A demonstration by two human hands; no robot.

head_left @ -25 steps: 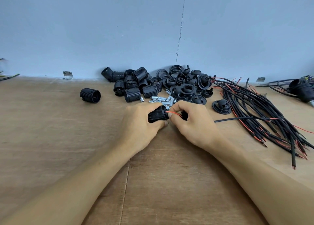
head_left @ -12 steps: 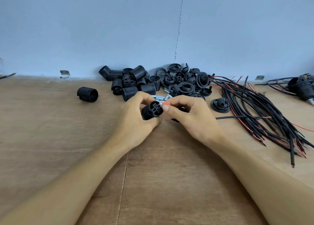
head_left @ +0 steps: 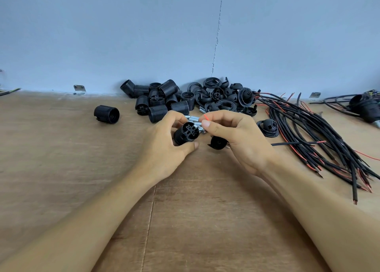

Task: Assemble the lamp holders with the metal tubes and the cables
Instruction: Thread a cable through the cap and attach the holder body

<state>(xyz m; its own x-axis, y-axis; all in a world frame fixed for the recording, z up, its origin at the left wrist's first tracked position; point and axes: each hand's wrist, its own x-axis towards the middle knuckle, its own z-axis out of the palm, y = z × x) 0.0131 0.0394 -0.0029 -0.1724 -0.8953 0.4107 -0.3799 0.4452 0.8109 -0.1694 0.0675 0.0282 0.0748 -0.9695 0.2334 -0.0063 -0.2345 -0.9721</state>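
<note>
My left hand (head_left: 164, 148) grips a black ribbed lamp holder body (head_left: 186, 133), its terminal end turned toward me. My right hand (head_left: 236, 136) pinches a thin red wire (head_left: 206, 117) just above and right of that end. Under my right palm sits a black cap (head_left: 218, 142) threaded on the cable, whose black length (head_left: 296, 143) runs off to the right. Small silver metal tubes (head_left: 194, 119) lie on the table just behind my fingers.
A pile of black holder bodies (head_left: 162, 101) and caps (head_left: 224, 96) lies along the wall. One body (head_left: 107, 114) stands apart at left, one cap (head_left: 268, 126) at right. A bundle of black and red cables (head_left: 320, 136) spreads on the right. Assembled holders (head_left: 368, 107) sit far right.
My left hand turned the holder body so its terminal end faces me. My right hand lifted the red wire from the holder's side to above its end.
</note>
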